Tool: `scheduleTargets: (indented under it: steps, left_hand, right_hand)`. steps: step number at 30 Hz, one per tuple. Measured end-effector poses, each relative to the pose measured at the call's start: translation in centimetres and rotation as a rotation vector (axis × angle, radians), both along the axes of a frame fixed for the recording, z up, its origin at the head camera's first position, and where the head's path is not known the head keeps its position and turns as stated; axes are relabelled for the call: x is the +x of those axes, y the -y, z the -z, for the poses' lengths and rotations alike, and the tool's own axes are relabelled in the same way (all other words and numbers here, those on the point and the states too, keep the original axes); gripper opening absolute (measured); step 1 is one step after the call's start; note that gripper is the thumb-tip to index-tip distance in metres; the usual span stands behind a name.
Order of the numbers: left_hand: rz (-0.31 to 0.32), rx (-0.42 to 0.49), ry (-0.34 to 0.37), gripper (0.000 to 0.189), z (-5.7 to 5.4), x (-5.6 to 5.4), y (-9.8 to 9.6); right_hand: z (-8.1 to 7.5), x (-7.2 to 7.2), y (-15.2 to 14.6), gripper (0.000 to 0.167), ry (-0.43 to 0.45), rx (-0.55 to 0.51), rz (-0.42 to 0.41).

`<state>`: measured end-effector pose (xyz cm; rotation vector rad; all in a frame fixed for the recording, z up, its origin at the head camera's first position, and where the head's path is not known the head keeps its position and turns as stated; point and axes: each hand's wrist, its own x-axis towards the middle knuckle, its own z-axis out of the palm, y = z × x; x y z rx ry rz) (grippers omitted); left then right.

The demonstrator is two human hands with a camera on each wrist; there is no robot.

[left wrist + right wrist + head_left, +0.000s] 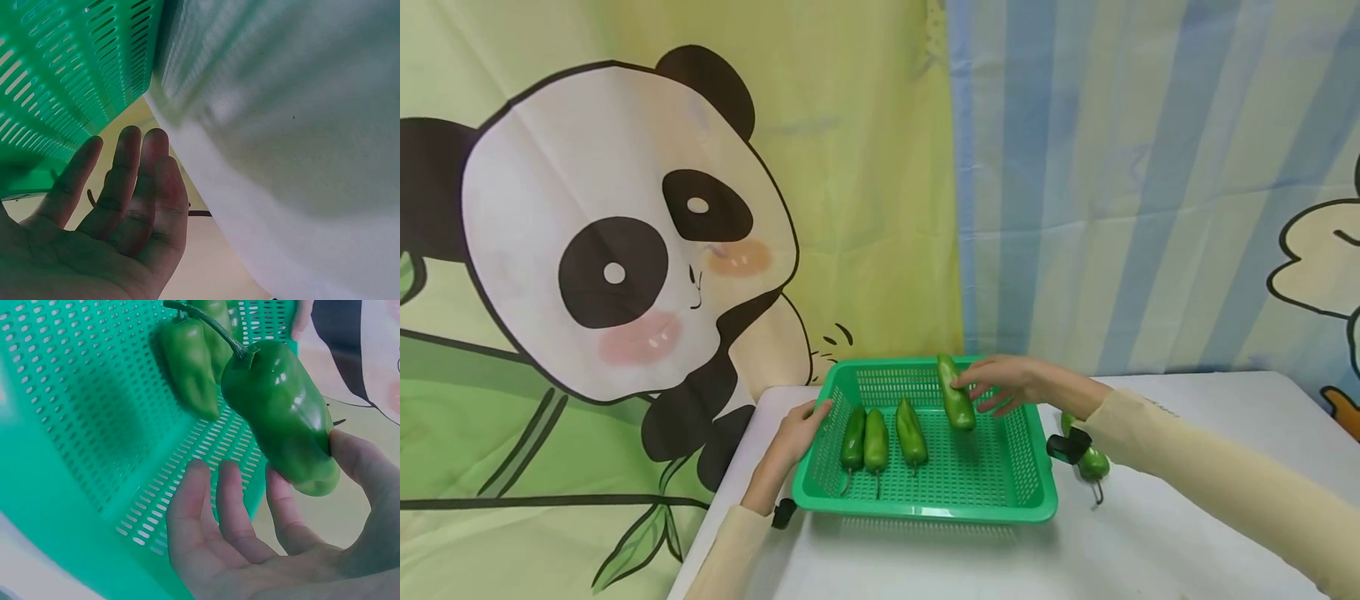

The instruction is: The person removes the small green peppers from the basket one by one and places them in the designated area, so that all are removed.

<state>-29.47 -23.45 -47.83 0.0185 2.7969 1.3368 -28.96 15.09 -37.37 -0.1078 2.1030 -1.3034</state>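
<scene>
My right hand (pixel 1006 385) pinches a green pepper (pixel 955 393) between thumb and index finger near its blunt end, above the right half of a green plastic basket (pixel 925 510). In the right wrist view the held pepper (pixel 281 412) points its curved stem away from the palm, and the other fingers (pixel 187 512) are spread loosely. Three more green peppers (pixel 876 442) lie side by side in the basket's left half, stems toward the near side. My left hand (pixel 797 429) rests at the basket's left rim; its fingers (pixel 125 169) are extended along the outer wall.
To the right of the basket, partly hidden under the right wrist, more green peppers (pixel 1093 464) lie on the white table (pixel 1195 500). A curtain with a printed panda (pixel 625 233) hangs behind the table.
</scene>
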Motion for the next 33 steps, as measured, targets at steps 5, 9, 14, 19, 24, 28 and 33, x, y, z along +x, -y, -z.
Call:
scheduleTargets:
  steps: [5, 9, 14, 19, 24, 28, 33]
  left_hand:
    - [0.007, 0.005, -0.001, 0.053, 0.0, 0.0, 0.0]
    - [0.002, 0.006, -0.003, 0.055, -0.1, 0.2, 0.0]
    - [-0.005, -0.001, -0.009, 0.055, 0.0, 0.2, 0.0]
    - [0.007, 0.007, -0.013, 0.054, 0.0, 0.1, 0.0]
    - [0.004, 0.019, -0.003, 0.051, 0.0, 0.0, -0.1]
    - [-0.001, -0.004, -0.003, 0.054, 0.0, 0.0, 0.0]
    - [-0.005, -0.006, 0.002, 0.055, 0.0, 0.1, 0.0]
  right_hand:
    - [-0.4, 0.6, -0.7, 0.069, 0.012, -0.028, -0.001]
    - [-0.9, 1.1, -1.2, 0.073, 0.016, -0.067, -0.003]
    - [-1.4, 1.9, -1.8, 0.071, 0.021, -0.101, 0.0]
    - [-1.6, 2.7, -3.0, 0.07, 0.016, -0.117, 0.01]
    - [-1.5, 3.1, -4.4, 0.069, 0.025, -0.128, 0.016]
    - [-1.4, 3.6, -5.2, 0.063, 0.027, -0.143, 0.021]
    - [-1.2, 4.3, -5.9, 0.047, 0.026, -0.152, 0.015]
